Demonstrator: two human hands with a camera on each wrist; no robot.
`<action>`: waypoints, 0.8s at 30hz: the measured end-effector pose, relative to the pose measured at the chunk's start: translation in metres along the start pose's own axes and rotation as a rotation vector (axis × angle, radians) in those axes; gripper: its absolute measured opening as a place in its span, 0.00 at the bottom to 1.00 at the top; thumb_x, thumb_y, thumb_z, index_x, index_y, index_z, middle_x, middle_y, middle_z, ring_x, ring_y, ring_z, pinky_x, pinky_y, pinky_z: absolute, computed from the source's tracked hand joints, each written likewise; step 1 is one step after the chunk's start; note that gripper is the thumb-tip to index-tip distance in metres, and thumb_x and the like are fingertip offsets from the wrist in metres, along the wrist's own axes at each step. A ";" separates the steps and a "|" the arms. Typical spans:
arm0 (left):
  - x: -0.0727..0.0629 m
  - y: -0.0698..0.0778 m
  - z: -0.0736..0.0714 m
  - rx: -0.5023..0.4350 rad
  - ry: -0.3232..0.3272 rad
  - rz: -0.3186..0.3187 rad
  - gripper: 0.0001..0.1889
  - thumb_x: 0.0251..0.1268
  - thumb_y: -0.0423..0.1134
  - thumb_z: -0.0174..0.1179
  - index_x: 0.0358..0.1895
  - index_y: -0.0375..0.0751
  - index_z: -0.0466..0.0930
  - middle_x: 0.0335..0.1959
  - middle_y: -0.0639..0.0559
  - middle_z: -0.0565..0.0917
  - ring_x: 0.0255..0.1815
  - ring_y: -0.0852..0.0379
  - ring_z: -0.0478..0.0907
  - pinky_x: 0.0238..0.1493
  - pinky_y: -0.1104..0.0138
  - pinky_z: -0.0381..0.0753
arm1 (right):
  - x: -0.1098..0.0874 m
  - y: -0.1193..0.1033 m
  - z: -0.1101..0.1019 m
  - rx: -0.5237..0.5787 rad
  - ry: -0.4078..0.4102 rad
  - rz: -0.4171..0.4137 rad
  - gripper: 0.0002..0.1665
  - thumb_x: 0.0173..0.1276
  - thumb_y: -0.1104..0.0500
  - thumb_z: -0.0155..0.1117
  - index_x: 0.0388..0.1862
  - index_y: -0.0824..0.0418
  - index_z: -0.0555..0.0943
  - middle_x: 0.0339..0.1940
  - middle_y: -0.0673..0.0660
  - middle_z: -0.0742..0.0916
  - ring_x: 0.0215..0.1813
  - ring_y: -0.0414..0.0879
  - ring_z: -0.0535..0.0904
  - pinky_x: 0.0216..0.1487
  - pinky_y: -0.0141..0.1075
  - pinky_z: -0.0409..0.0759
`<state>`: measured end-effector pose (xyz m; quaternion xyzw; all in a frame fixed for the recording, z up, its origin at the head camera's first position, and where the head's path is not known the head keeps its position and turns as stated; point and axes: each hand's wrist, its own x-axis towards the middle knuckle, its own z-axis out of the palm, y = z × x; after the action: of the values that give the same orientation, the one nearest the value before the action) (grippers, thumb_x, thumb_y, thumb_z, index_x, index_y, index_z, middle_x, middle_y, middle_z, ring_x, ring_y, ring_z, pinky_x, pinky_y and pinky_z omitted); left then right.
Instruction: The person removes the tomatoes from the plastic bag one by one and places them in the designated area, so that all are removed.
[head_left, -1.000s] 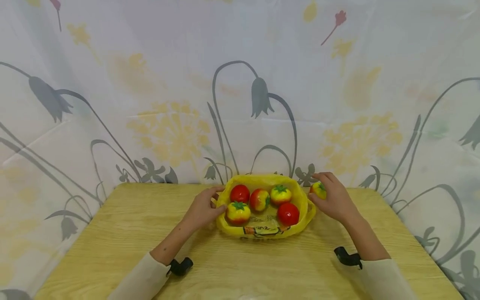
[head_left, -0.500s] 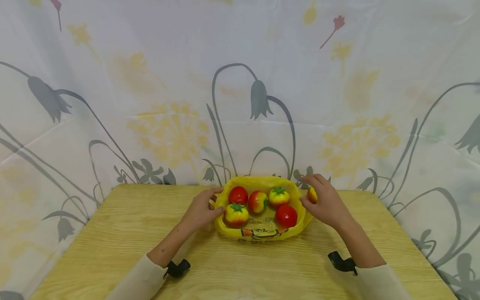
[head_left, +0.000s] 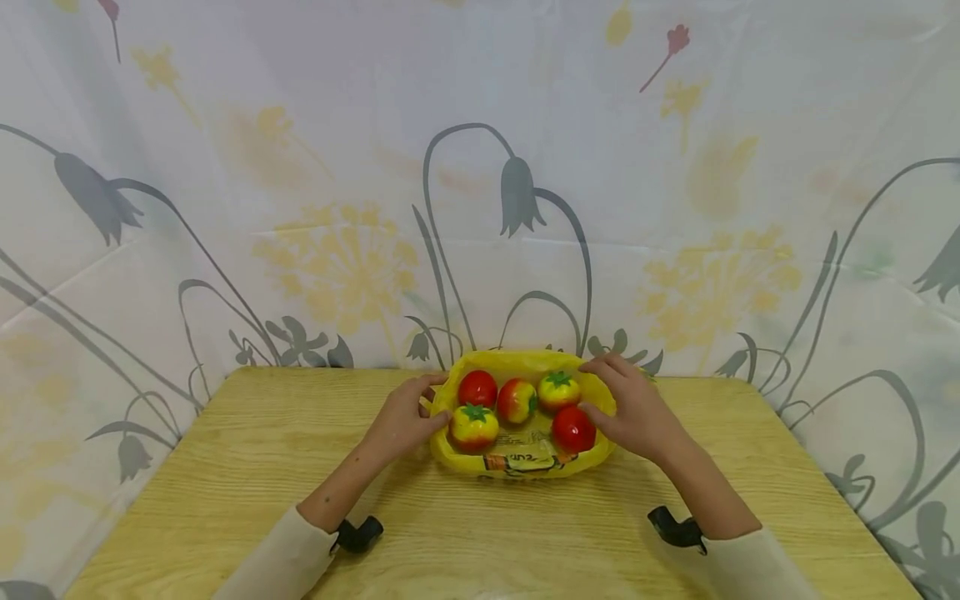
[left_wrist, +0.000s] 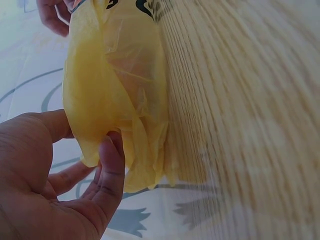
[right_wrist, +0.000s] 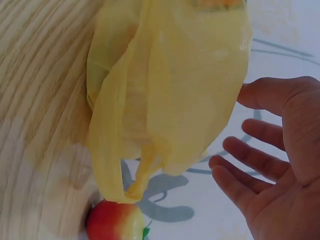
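A yellow plastic bag (head_left: 525, 471) with its mouth spread wide lies at the table's far middle. Several red and yellow tomatoes, among them a green-topped one (head_left: 474, 428) and a plain red one (head_left: 573, 429), sit inside. At the bag's left end my left hand (head_left: 408, 417) pinches the plastic, its fingertip pressed into the bag's side (left_wrist: 115, 75) in the left wrist view. Thumb and forefinger of my right hand (head_left: 633, 408) reach over the right rim, while the other fingers stay loosely spread outside the bag in the right wrist view.
One more tomato (right_wrist: 115, 221) lies outside the bag, beyond its drooping handle (right_wrist: 107, 160); my right hand covers most of that spot in the head view. The wooden table (head_left: 480, 533) ends at a flower-printed cloth (head_left: 480, 250) behind it.
My right hand has moved left, from beside the outside tomato to the bag's right rim. My left hand keeps its place on the left end.
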<state>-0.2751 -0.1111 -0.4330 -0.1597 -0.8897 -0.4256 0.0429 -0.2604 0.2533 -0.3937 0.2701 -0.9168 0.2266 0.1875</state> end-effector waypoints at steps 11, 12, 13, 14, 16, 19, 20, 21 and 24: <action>-0.001 0.001 0.000 -0.005 0.000 -0.019 0.31 0.66 0.34 0.71 0.74 0.41 0.77 0.49 0.44 0.82 0.34 0.55 0.77 0.35 0.65 0.82 | -0.002 -0.013 0.009 0.015 -0.100 0.024 0.28 0.66 0.63 0.77 0.65 0.66 0.81 0.60 0.63 0.83 0.60 0.60 0.81 0.61 0.57 0.83; -0.001 0.000 0.000 -0.002 0.001 -0.018 0.31 0.66 0.34 0.71 0.73 0.41 0.77 0.49 0.44 0.82 0.34 0.55 0.77 0.35 0.64 0.82 | -0.002 -0.014 0.010 0.018 -0.111 0.025 0.28 0.67 0.63 0.77 0.64 0.66 0.81 0.60 0.62 0.84 0.59 0.61 0.81 0.61 0.56 0.83; -0.002 -0.001 0.000 0.001 0.002 -0.019 0.31 0.66 0.34 0.71 0.73 0.41 0.77 0.49 0.44 0.82 0.34 0.55 0.77 0.35 0.64 0.82 | -0.003 -0.014 0.012 0.018 -0.119 0.023 0.28 0.67 0.63 0.77 0.64 0.66 0.81 0.59 0.62 0.84 0.59 0.60 0.81 0.60 0.56 0.83; -0.002 -0.002 0.000 0.003 0.001 -0.019 0.31 0.66 0.34 0.71 0.73 0.41 0.77 0.49 0.44 0.82 0.34 0.55 0.77 0.36 0.64 0.82 | -0.003 -0.015 0.013 0.011 -0.126 0.018 0.27 0.67 0.62 0.77 0.64 0.65 0.82 0.59 0.62 0.84 0.58 0.60 0.82 0.59 0.56 0.84; -0.002 -0.004 0.000 0.010 0.001 -0.022 0.31 0.66 0.34 0.71 0.73 0.41 0.77 0.49 0.44 0.82 0.33 0.56 0.77 0.36 0.64 0.82 | -0.004 -0.014 0.016 -0.001 -0.139 0.003 0.26 0.67 0.62 0.77 0.63 0.66 0.82 0.57 0.61 0.85 0.56 0.59 0.82 0.57 0.54 0.84; -0.002 -0.003 0.000 0.005 0.001 -0.015 0.31 0.66 0.34 0.71 0.73 0.41 0.77 0.48 0.44 0.82 0.32 0.56 0.77 0.35 0.64 0.82 | -0.004 -0.013 0.017 -0.028 -0.138 -0.027 0.24 0.67 0.62 0.77 0.60 0.66 0.83 0.54 0.61 0.86 0.53 0.57 0.83 0.55 0.52 0.85; -0.002 -0.002 0.000 0.001 0.003 -0.008 0.31 0.66 0.34 0.71 0.73 0.40 0.77 0.48 0.43 0.82 0.32 0.56 0.77 0.34 0.64 0.82 | -0.004 -0.012 0.017 -0.036 -0.137 -0.034 0.24 0.67 0.62 0.77 0.59 0.66 0.83 0.53 0.61 0.86 0.52 0.56 0.83 0.54 0.51 0.85; -0.001 -0.001 0.000 -0.002 0.003 -0.006 0.32 0.66 0.34 0.71 0.74 0.39 0.76 0.49 0.43 0.82 0.32 0.55 0.77 0.35 0.64 0.82 | -0.004 -0.012 0.017 -0.043 -0.137 -0.039 0.23 0.67 0.62 0.77 0.59 0.66 0.84 0.52 0.60 0.86 0.51 0.55 0.83 0.53 0.51 0.85; -0.002 0.000 0.000 -0.012 0.004 -0.005 0.32 0.67 0.34 0.71 0.74 0.38 0.76 0.49 0.43 0.82 0.32 0.55 0.77 0.34 0.64 0.82 | -0.005 -0.011 0.017 -0.049 -0.150 -0.044 0.21 0.66 0.62 0.78 0.56 0.66 0.85 0.50 0.59 0.86 0.49 0.53 0.83 0.51 0.48 0.86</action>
<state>-0.2737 -0.1116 -0.4333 -0.1568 -0.8873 -0.4315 0.0428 -0.2540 0.2381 -0.4062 0.3016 -0.9274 0.1790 0.1299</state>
